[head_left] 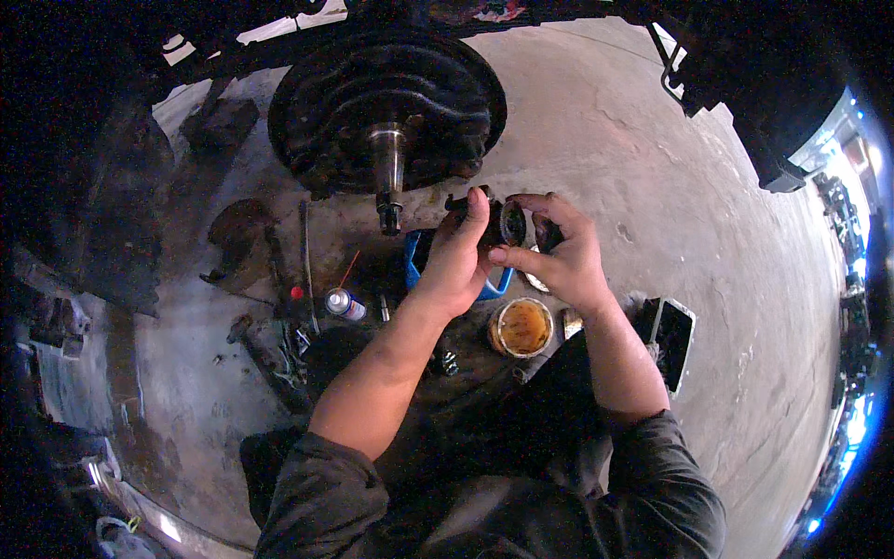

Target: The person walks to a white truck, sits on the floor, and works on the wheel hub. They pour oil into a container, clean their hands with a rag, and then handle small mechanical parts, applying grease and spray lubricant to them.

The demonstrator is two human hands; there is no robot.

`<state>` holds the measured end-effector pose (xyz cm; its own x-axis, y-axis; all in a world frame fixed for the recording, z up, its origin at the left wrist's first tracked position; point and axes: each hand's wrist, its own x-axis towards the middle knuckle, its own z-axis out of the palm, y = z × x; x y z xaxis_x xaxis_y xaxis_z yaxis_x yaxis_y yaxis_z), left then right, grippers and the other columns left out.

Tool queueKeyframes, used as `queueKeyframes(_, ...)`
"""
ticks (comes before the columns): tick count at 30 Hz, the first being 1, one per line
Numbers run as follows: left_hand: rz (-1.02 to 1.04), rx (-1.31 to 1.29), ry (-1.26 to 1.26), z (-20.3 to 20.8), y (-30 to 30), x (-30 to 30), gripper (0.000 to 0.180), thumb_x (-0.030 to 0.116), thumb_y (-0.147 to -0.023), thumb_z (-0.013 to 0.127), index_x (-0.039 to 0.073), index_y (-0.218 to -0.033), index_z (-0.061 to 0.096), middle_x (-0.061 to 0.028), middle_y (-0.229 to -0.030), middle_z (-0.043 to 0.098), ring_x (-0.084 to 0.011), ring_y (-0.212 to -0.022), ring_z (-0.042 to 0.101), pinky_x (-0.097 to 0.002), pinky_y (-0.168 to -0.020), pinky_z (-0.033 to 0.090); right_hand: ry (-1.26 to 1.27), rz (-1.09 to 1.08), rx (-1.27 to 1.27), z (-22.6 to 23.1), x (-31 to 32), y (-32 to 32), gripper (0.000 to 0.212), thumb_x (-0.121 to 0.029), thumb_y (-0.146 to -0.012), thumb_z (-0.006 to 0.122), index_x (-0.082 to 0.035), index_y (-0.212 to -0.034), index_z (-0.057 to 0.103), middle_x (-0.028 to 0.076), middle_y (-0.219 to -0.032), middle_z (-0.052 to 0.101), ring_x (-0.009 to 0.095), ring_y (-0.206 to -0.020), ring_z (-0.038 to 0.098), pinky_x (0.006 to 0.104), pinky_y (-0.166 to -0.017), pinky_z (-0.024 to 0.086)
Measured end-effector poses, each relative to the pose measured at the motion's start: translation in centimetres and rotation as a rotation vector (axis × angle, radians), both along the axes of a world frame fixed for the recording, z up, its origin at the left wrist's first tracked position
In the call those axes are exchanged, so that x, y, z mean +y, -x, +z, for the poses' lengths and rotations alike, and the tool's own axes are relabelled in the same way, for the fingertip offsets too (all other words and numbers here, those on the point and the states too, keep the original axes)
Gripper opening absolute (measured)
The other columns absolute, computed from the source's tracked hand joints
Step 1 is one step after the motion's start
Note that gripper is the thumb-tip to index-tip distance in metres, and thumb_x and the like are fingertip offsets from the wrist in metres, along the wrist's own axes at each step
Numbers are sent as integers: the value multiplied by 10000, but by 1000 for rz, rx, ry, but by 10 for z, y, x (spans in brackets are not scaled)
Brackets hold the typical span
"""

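A dark, round metal part [512, 224] with a hollow-looking end is held up between my two hands, over the floor. My left hand [456, 256] wraps round its left side, thumb pointing up. My right hand [565, 250] grips its right end with thumb and fingers curled; dark smears mark the palm. Just ahead and to the left, a bare axle spindle [386, 168] sticks out toward me from a black dished backing plate [326, 121]. Below the hands lies a blue-rimmed container [413, 261], partly hidden. Nearer me stands an open tub of amber grease [523, 328].
A spray can [345, 304] with a thin red straw is at the left, near a long rod [308, 265] and several loose tools [293, 354]. A pale-edged tray [672, 345] lies right of my forearm. Dark vehicle framework [736, 102] overhangs the far side.
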<state>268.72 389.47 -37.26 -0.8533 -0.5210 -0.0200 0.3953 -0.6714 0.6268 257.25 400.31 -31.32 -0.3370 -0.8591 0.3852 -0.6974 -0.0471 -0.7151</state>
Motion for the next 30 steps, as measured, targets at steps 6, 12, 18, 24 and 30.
queueKeyframes(6, 73, 12, 70, 5, -4, 1, 536, 560, -940, 519, 92, -1196, 579, -40, -1083, 664, -158, -987, 644, -303, -846, 532, 106, 27, -456, -10, 2, 0, 601, -231, -667, 896, 4, -1156, 637, 64, -970, 688, 148, -896, 635, 296, -808, 503)
queueKeyframes(12, 117, 45, 25, 19, -9, 2, 456, 522, -919, 585, 73, -991, 557, -47, -843, 650, -164, -747, 658, -351, -662, 584, 211, 150, -824, -21, -2, 8, 559, -235, -782, 819, -4, -1234, 586, 52, -1006, 682, 111, -891, 629, 255, -786, 499)
queueKeyframes(18, 62, 78, -28, 11, -8, -1, 445, 520, -936, 556, 77, -971, 580, -66, -856, 666, -178, -760, 661, -352, -673, 586, 132, 335, -1259, -38, -3, 10, 556, -433, -882, 690, -71, -1276, 540, 67, -1112, 657, 130, -799, 604, 226, -607, 422)
queueKeyframes(24, -5, 162, -154, 9, -13, -3, 505, 552, -935, 521, 75, -1062, 625, -78, -931, 699, -219, -809, 673, -389, -736, 589, 107, 160, -1489, -32, -5, -5, 554, -593, -872, 616, -114, -1149, 585, -12, -986, 640, 77, -717, 516, 211, -625, 376)
queueKeyframes(30, -52, 155, -229, 3, -17, -2, 118, 183, -921, 644, 72, -960, 636, -59, -857, 679, -244, -812, 669, -446, -774, 586, 179, 364, -1460, -30, 1, 17, 431, -588, -907, 565, -162, -915, 504, -82, -735, 421, 61, -604, 357, 235, -576, 304)
